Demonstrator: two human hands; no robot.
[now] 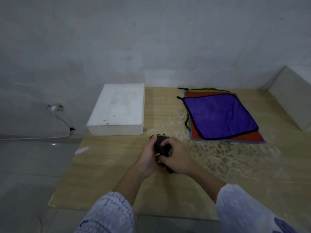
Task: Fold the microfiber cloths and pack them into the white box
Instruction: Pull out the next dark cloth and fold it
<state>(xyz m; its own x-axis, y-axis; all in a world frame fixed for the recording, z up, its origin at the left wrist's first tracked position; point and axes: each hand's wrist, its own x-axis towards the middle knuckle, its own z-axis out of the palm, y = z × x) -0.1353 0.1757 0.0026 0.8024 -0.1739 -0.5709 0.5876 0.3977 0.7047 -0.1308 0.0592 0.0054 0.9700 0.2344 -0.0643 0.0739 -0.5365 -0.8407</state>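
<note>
Both hands, left hand (148, 157) and right hand (176, 157), are gripping a dark cloth (161, 147), folding it small; packing into the white box (117, 108) likely comes next

My purple cloth (220, 116) looks soft and fuzzy. The white box (117, 106) looks matt. The wood board (104, 179) looks smooth.

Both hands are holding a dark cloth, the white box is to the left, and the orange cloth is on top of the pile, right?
Not quite. In the head view the purple cloth tops the pile; the orange cloth lies under it. The rest holds: left hand and right hand hold the dark cloth, white box to the left.
</note>
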